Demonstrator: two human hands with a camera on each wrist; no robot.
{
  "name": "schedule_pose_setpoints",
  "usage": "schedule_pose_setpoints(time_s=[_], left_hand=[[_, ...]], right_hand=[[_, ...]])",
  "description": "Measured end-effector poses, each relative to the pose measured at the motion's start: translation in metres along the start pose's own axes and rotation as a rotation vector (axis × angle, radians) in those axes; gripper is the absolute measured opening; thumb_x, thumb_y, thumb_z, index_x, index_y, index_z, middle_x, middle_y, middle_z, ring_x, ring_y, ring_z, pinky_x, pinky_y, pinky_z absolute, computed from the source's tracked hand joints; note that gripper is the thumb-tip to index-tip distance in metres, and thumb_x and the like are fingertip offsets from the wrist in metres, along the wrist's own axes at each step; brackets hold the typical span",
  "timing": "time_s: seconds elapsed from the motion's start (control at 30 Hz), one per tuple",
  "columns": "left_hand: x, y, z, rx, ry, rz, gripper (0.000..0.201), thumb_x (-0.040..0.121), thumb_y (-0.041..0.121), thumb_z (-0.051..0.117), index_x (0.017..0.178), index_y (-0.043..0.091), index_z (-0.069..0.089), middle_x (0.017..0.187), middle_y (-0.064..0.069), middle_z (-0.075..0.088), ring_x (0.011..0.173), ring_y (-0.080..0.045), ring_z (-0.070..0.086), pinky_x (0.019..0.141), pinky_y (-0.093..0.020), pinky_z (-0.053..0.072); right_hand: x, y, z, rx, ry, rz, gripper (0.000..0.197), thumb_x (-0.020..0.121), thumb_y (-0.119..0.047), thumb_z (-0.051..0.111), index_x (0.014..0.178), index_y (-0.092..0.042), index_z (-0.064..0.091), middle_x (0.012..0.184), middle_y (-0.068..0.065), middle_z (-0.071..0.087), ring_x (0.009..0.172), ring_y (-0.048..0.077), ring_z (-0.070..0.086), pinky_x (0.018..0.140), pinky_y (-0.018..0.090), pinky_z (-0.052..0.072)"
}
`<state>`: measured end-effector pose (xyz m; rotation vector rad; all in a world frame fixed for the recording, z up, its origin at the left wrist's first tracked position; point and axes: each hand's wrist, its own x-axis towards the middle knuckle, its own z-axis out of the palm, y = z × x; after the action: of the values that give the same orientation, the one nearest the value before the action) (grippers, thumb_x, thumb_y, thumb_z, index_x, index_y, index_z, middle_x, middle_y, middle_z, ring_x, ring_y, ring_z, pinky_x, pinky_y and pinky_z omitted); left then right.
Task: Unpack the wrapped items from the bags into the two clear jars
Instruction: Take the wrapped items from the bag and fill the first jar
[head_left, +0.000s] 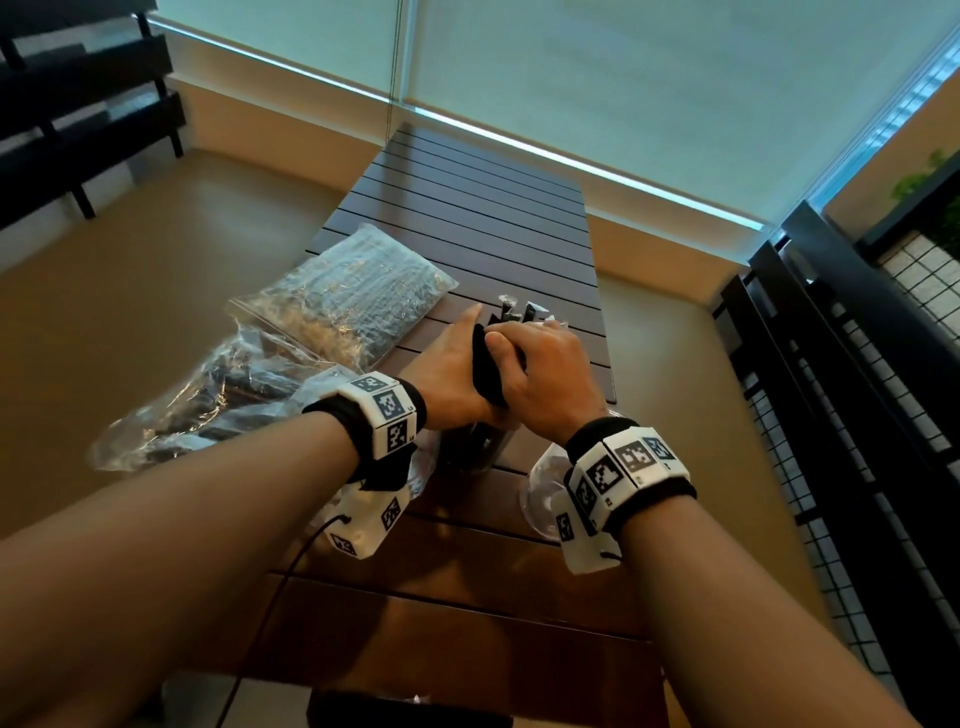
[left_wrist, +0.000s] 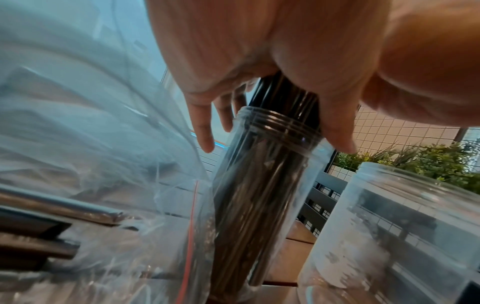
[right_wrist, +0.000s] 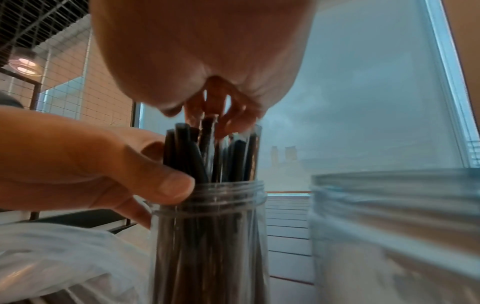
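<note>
A tall clear jar (right_wrist: 207, 236) stands on the table, packed with long black wrapped sticks (right_wrist: 207, 152) whose tops rise above its threaded mouth. My left hand (head_left: 457, 358) wraps round the bundle just above the rim, its thumb (right_wrist: 166, 185) against the neck. My right hand (head_left: 540, 364) comes down from above, and its curled fingers (right_wrist: 233, 117) pinch the stick tops. A second clear jar (left_wrist: 389, 226) stands empty just to the right. Two clear bags of wrapped items lie on the left, one (head_left: 358, 291) further off and one (head_left: 208, 405) nearer.
The dark slatted table (head_left: 483, 208) is narrow, and the bags overhang its left edge. A black railing with wire mesh (head_left: 831, 389) runs along the right. The far half of the table holds nothing. Loose bag plastic (left_wrist: 91, 164) lies against the filled jar's left side.
</note>
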<state>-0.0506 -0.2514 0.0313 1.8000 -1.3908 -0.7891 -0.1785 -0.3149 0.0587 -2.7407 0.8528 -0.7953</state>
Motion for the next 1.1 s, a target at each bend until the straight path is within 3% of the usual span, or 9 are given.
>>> schedule_pose_setpoints(time_s=[0.17,0.3,0.43,0.57,0.73,0.8,0.9,1.0,1.1], left_hand=[[0.012,-0.014,0.014,0.013,0.033,-0.037,0.101,0.042,0.065,0.083,0.130,0.032,0.046,0.120,0.006,0.055,0.106,-0.012,0.057,0.093,-0.037,0.053],[0.010,-0.013,0.012,0.048,0.017,-0.017,0.099,0.033,0.058,0.080,0.125,0.034,0.052,0.117,0.006,0.051,0.102,-0.012,0.054,0.089,-0.032,0.051],[0.008,-0.008,0.009,0.066,-0.022,-0.008,0.072,0.039,0.043,0.090,0.100,0.034,0.051,0.105,0.007,0.047,0.096,-0.011,0.049,0.084,-0.031,0.048],[0.009,-0.008,0.011,0.037,-0.012,0.014,0.075,0.036,0.044,0.089,0.101,0.029,0.054,0.107,0.005,0.048,0.097,-0.012,0.050,0.086,-0.034,0.050],[0.009,-0.009,0.011,0.016,-0.063,0.029,0.075,0.033,0.057,0.088,0.097,0.033,0.059,0.104,0.001,0.060,0.094,-0.017,0.061,0.081,-0.043,0.057],[0.007,-0.010,0.005,0.077,-0.079,0.010,0.093,0.035,0.057,0.090,0.117,0.032,0.053,0.118,-0.001,0.056,0.108,-0.019,0.057,0.090,-0.044,0.054],[0.001,-0.010,-0.017,0.234,-0.159,-0.065,0.135,0.052,0.044,0.091,0.155,0.017,0.008,0.151,-0.008,0.028,0.137,-0.024,0.034,0.110,-0.038,0.040],[-0.007,-0.013,-0.053,0.351,-0.184,-0.108,0.101,0.072,0.021,0.082,0.152,0.008,0.021,0.145,-0.006,0.043,0.129,-0.022,0.045,0.105,-0.030,0.041],[-0.019,-0.036,-0.090,0.428,-0.039,-0.130,0.051,0.079,0.015,0.072,0.128,0.011,0.058,0.122,-0.004,0.064,0.112,-0.024,0.060,0.098,-0.035,0.048]], right_hand=[[-0.011,0.006,0.001,-0.152,0.088,0.255,0.091,0.070,-0.077,0.053,0.146,-0.034,0.029,0.152,0.006,0.029,0.135,0.028,0.030,0.106,0.049,0.032],[-0.012,0.015,0.010,0.192,0.019,0.324,0.116,0.063,-0.071,0.072,0.152,-0.030,0.011,0.151,0.010,0.029,0.136,0.023,0.034,0.107,0.040,0.036],[-0.006,0.016,0.014,0.245,0.111,0.325,0.095,0.071,-0.053,0.078,0.146,-0.025,0.026,0.135,0.007,0.049,0.117,0.017,0.049,0.091,0.024,0.037],[-0.002,0.013,0.022,0.209,0.156,0.315,0.068,0.076,-0.044,0.075,0.132,-0.021,0.043,0.113,-0.002,0.056,0.096,0.011,0.052,0.084,0.022,0.043],[-0.002,0.015,0.018,0.209,0.115,0.261,0.068,0.079,-0.050,0.072,0.133,-0.021,0.045,0.123,0.002,0.053,0.103,0.007,0.047,0.086,0.019,0.037],[-0.001,0.014,0.011,0.162,0.094,0.265,0.073,0.079,-0.063,0.063,0.136,-0.024,0.041,0.130,0.002,0.047,0.109,0.011,0.047,0.092,0.029,0.040],[0.007,-0.003,-0.003,-0.003,0.214,0.221,0.066,0.081,-0.069,0.050,0.131,-0.026,0.047,0.129,0.000,0.046,0.115,0.017,0.046,0.095,0.040,0.038],[0.014,-0.040,-0.007,-0.088,0.333,-0.017,0.033,0.088,-0.044,0.055,0.108,-0.019,0.061,0.108,0.001,0.057,0.101,0.019,0.051,0.082,0.035,0.042],[0.014,-0.080,0.005,-0.136,0.030,-0.223,0.010,0.089,-0.022,0.055,0.088,-0.015,0.062,0.084,0.003,0.061,0.077,0.026,0.059,0.059,0.032,0.038]])
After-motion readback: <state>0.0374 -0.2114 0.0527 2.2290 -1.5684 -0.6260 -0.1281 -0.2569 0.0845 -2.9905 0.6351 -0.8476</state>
